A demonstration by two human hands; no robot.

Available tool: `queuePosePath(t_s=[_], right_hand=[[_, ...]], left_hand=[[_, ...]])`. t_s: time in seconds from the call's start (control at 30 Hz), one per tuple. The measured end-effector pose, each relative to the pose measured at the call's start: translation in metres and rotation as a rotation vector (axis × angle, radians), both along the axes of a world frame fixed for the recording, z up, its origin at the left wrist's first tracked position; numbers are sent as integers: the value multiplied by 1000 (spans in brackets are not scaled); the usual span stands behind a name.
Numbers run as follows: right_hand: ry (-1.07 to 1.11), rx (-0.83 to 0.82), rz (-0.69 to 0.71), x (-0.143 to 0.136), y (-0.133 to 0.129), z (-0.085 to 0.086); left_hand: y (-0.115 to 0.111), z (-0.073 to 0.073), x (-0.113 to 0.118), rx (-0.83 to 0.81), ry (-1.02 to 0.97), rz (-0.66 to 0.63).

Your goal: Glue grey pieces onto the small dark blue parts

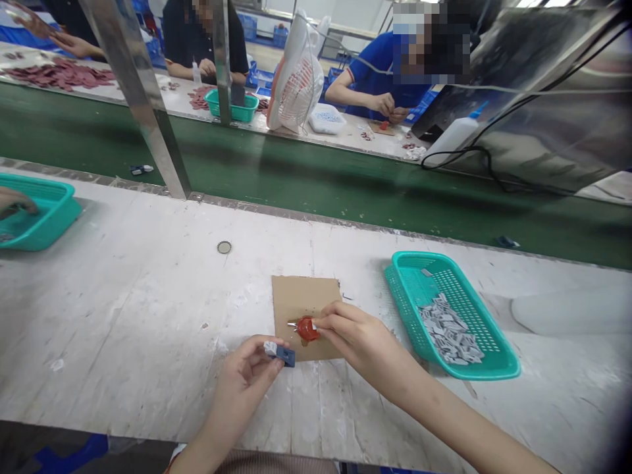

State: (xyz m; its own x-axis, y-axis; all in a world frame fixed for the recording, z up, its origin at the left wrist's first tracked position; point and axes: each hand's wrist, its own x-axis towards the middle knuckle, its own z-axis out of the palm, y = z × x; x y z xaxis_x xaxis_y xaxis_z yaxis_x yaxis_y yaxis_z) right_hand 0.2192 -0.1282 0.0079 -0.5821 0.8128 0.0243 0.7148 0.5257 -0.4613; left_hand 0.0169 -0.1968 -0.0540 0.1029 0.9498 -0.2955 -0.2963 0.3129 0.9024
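While the left hand pinched a blue-and-grey piece, its long axis slanting left to right, the right hand, apart from it, palm down, gripped a pale bit beside the nearer glossy red blob, ahead and rightward of the piece, on cardboard atop the tabletop.

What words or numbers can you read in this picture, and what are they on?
None can be read.
White plastic bag with red markings: too blurred to read.
Small rectangular dark-blue and light-grey piece in the left hand: no lettering I can make out.
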Motion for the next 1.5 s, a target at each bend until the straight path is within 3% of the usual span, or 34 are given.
queuePosePath(t_s=[0.2,0.4,0.57,1.5], right_hand=[[122,-117,-93,-1,2,5],[516,-578,-392,-2,2,28],[698,-775,-396,-9,-7,36],[543,-557,-304,-16,-19,57]], left_hand=[[0,4,0,-26,-17,-3],[5,21,8,-10,-60,9],[10,30,15,16,-103,-5],[10,41,28,69,-240,32]])
